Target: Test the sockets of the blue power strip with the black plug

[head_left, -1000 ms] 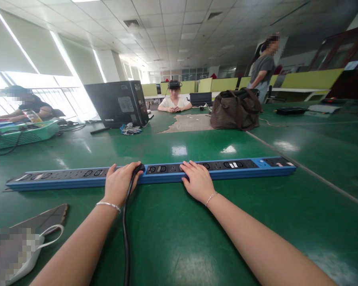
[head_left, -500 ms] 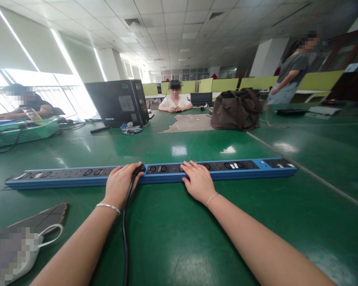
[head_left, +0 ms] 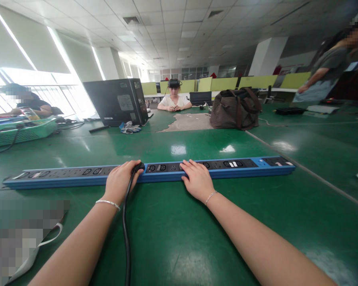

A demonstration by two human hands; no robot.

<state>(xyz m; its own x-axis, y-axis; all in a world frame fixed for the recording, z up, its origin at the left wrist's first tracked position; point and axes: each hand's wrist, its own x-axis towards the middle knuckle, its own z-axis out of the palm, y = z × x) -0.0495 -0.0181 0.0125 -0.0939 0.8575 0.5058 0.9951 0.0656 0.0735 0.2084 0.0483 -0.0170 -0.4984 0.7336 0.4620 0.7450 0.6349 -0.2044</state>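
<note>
Across mid-frame on the worktop (head_left: 164, 230): long blue power strip (head_left: 164, 177), probably stiff and weighty, best held by both edges. Gripped in the left hand (head_left: 121, 180), left of centre: black plug (head_left: 140, 167), best pinched by its body. Loosely spread atop the strip: right hand (head_left: 199, 180).

Bench (head_left: 167, 226): glossy green top, long blue power strip (head_left: 162, 177) lying across it. Beyond strip: black computer case (head_left: 111, 103), gloves (head_left: 130, 127), brown bag (head_left: 231, 111). Green basket (head_left: 30, 133) at left.

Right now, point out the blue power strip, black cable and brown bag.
Blue power strip (head_left: 161, 178): head view, front side near mid-length.
Black cable (head_left: 125, 230): head view, middle visible stretch.
Brown bag (head_left: 227, 113): head view, near side.
</note>
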